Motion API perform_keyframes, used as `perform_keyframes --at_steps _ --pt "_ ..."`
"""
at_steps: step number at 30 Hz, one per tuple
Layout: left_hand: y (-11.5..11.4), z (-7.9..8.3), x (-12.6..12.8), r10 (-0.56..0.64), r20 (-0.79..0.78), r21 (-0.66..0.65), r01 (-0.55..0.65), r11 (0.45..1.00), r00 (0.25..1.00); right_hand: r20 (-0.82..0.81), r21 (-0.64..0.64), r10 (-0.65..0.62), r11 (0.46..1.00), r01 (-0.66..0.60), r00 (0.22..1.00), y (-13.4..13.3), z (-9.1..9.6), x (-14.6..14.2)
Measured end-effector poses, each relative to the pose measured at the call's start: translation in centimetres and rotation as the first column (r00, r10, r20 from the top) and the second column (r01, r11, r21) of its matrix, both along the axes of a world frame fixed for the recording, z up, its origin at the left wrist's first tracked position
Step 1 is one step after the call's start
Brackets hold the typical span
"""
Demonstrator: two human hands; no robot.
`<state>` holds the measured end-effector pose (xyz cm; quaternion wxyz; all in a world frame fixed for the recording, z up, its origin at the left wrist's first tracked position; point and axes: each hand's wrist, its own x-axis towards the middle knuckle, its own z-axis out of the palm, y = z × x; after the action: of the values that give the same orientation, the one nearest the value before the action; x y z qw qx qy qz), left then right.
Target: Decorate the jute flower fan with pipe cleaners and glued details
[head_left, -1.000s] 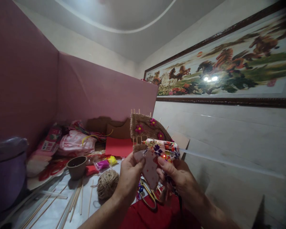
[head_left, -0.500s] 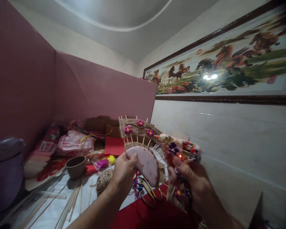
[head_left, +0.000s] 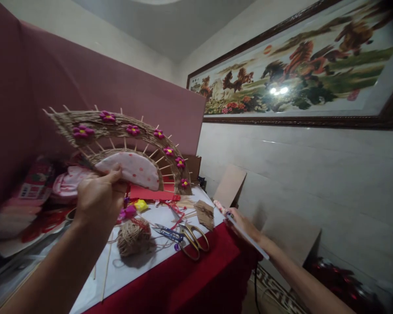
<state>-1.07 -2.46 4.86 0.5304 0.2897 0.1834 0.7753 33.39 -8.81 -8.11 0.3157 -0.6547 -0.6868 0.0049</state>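
My left hand (head_left: 100, 196) is closed on a handmade fan (head_left: 118, 124) and holds it up over the left part of the table, thumb on its pale, red-dotted cloth centre (head_left: 136, 170). Brown twine is woven across its thin wooden sticks, and several magenta flowers (head_left: 133, 129) dot the outer band. Off to the right, past the table corner, my right hand (head_left: 244, 224) is wrapped round a floral-patterned glue gun (head_left: 220, 206). A whitish glue stick (head_left: 249, 239) juts from its back toward me. Fingers hide most of the gun's body.
On the white table cover (head_left: 100, 261) lie a ball of twine (head_left: 133, 237), gold-handled scissors (head_left: 196, 242), blue thread snips (head_left: 168, 232), a cardboard scrap (head_left: 205, 214) and loose sticks. Red cloth (head_left: 183, 283) covers the front edge. A pink partition (head_left: 118, 91) stands behind.
The fan has moved left and up in my left hand, showing its full arc. My right hand has carried the glue gun away from the fan, lower and rightward. The view has turned right.
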Motion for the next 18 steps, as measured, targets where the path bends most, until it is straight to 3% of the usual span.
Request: perform_keyframes --at_steps 5,7,10,12,14,16,18 --pt "-0.7 0.1 0.4 -0.053 -0.024 -0.044 0.052 0.998 0.998 0.275 -0.115 0.068 0.993 -0.037 0.959 2.8 -3.1 0.7" --pt "-1.0 0.0 0.8 -0.084 -0.021 -0.016 0.084 0.996 0.996 0.262 -0.163 0.096 0.985 -0.054 0.96 3.6 -3.5 1.0" --pt "-1.4 -0.2 1.4 -0.111 -0.007 0.016 0.111 0.994 0.994 0.117 -0.21 0.169 0.967 -0.142 0.979 4.2 -2.9 1.5" --pt "-1.7 -0.4 1.8 -0.128 -0.012 0.019 0.128 0.992 0.992 0.007 -0.105 0.152 0.983 -0.151 0.988 3.9 -1.5 1.7" --pt "-1.9 -0.5 2.2 -0.143 -0.021 0.015 0.143 0.99 0.99 -0.067 0.063 0.07 0.996 -0.065 0.995 3.3 0.8 1.4" --pt "-2.1 -0.8 2.8 -0.158 -0.023 0.019 0.159 0.987 0.987 -0.114 0.221 -0.003 0.975 0.028 0.993 2.2 3.8 0.4" --pt "-2.3 -1.4 3.5 -0.171 -0.015 0.032 0.171 0.985 0.985 -0.243 0.54 0.03 0.835 0.109 0.969 0.5 6.9 -1.4"
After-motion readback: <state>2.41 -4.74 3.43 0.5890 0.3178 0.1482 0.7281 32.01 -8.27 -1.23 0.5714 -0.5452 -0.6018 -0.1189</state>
